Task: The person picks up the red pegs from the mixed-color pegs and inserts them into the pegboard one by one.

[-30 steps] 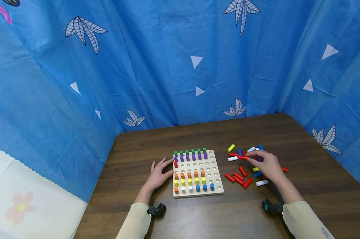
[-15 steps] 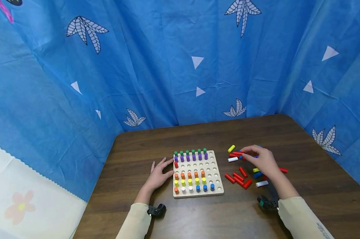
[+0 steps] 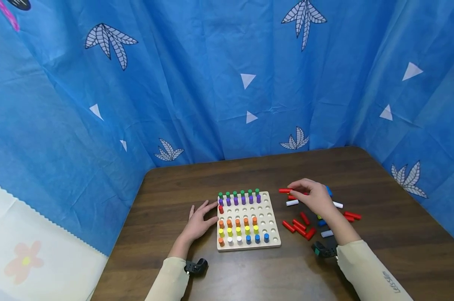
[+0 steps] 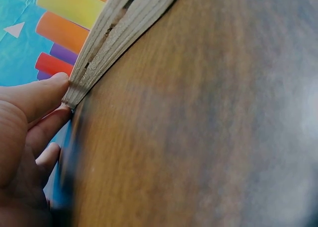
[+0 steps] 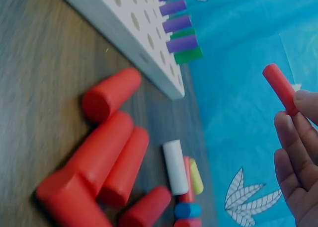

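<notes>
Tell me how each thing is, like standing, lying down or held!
Pale, roughly square wooden pegboard: flat on the brown wooden table, partly filled.
Multicoloured cylindrical pegs: upright in the pegboard's holes.
Left hand: touching the pegboard's edge.
Red cylindrical peg: held up off the table.
Right hand: pinching that peg.
Loose red cylindrical pegs: lying on their sides.
Loose white cylindrical pegs: lying too.
Blue fabric curtain: hanging, creased.

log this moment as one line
right hand: pinching red peg, raised; left hand: touching edge of pegboard; loose pegs: on table
</notes>
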The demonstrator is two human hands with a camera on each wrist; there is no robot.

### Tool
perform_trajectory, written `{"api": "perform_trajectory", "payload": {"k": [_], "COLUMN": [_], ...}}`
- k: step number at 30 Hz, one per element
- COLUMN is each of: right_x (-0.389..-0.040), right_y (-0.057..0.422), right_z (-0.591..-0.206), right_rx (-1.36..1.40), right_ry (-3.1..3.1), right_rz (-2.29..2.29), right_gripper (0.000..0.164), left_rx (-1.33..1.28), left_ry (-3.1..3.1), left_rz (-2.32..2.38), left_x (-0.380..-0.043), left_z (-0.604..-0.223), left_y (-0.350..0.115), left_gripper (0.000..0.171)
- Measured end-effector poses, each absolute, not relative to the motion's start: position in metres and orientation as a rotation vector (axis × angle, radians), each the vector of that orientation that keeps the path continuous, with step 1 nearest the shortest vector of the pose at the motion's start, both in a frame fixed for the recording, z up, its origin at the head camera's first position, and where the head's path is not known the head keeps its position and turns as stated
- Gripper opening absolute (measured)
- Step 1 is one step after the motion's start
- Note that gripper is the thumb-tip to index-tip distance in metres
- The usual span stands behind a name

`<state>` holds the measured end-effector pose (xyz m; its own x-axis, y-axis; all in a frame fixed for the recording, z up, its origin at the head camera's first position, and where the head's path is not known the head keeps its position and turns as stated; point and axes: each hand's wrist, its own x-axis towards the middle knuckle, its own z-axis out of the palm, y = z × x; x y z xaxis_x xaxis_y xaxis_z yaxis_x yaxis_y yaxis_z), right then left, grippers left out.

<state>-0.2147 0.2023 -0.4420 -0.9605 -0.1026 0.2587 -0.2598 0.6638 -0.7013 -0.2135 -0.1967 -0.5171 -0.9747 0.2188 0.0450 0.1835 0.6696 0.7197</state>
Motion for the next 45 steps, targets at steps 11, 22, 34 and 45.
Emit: {"api": "perform_trajectory", "payload": {"k": [11, 22, 34, 45], "right_x": [-0.218, -0.224, -0.226, -0.228], "right_y": [0.175, 0.145, 0.118, 0.095], "right_z": [-0.434, -0.426, -0.423, -0.424], "right_rx": [0.422, 0.519, 0.621, 0.701], "right_ry": [-2.642, -2.602, -2.614, -2.671], "right_rz": [1.254, 1.258, 1.305, 1.309], "right_gripper": [0.017, 0.015, 0.017, 0.018], "left_rx": [0.344, 0.316, 0.314, 0.307], "left_ry": [2.83, 2.839, 2.832, 2.828], "left_rz": [1.22, 1.198, 1.202, 1.209], "left_x": [-0.213, -0.215, -0.216, -0.216], "left_z": [-0.519, -0.517, -0.518, -0.517], "left_y": [-0.197, -0.198, -0.198, -0.199], "left_gripper": [0.052, 0.052, 0.051, 0.051]}}
